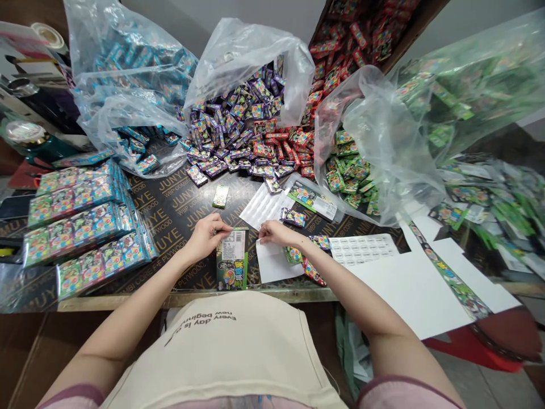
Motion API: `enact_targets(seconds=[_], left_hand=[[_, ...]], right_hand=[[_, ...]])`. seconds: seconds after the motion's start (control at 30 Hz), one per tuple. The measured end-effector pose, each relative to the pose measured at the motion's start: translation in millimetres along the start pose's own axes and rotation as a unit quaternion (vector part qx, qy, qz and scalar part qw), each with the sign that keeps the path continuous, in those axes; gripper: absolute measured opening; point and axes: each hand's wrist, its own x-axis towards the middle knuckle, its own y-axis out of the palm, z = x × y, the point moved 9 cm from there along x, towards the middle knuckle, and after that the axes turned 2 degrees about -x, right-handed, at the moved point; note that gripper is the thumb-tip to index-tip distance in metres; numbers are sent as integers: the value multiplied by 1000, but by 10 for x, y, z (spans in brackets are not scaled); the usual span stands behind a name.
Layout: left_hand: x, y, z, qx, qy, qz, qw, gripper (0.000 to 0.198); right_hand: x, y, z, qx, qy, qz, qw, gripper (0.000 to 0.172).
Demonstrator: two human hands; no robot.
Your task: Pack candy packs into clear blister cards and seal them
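**Plywood bench [172, 194], little boxes sorted by colour**

From the head view, everything seems to be laid out for easy reach: clear bags [259, 42] are left with mouths facing the worker, so purple boxes [230, 125] and green boxes [353, 176] are spilled close by. Red boxes [293, 145] are heaped between them. Wrapped packs [87, 218] are lined up in rows at the left, probably to keep the middle free.

Right at the near edge, a green-and-black pack [232, 272] is pinched at its top by the left hand [208, 234], presumably to steady it. The right hand [276, 233] is curled at the corner of a white sheet [281, 270]; whether anything's gripped can't be told.

Readable stuff: "JUNYE" and "PLYWOOD" are printed on the bench, "Every day is" on the apron [238, 352]. A barcode label [234, 244] is stuck on the pack, too tiny to be read.
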Motion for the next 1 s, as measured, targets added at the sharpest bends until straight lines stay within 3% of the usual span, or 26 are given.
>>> enact_targets(seconds=[0.13,0.3,0.5,0.7,0.83,0.93,1.0], left_hand=[[4,4,16,0,-2,2,1000,15],[3,17,49,4,-6,6,1000,15],[-2,8,47,3,-6,1,1000,15],[-2,17,44,7,-5,1,1000,14],[-3,11,4,34,0,-7,999,12],[-13,1,-44,51,15,-18,998,11],[-27,2,-77,61,29,-21,997,11]], right_hand=[[-15,-11,-86,9,14,-40,999,1],[-113,59,-136,-7,29,-123,992,12],[-326,158,-12,-79,-26,-253,964,21],[-367,322,24,-110,-11,-236,965,23],[-377,275,74,-93,17,-253,963,23],[-375,137,-30,-10,55,-259,964,16],[-330,37,-140,85,77,-227,967,13]])
